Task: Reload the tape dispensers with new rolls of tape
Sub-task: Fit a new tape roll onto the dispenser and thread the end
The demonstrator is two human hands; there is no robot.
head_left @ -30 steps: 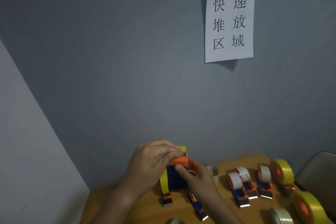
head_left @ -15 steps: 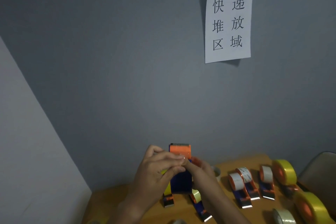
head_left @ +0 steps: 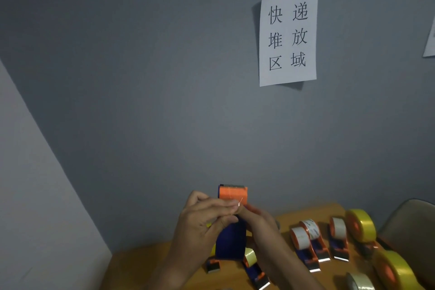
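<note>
Raised since a second ago, both hands now hold the dispenser (head_left: 231,223) upright above the table (head_left: 306,213): left hand (head_left: 207,221) and right hand (head_left: 257,223) grip its sides. Three white-roll dispensers (head_left: 313,240) stand right; yellow rolls (head_left: 361,225) number perhaps two.

Tape roll (head_left: 360,282) – cut off by bottom edge.
</note>
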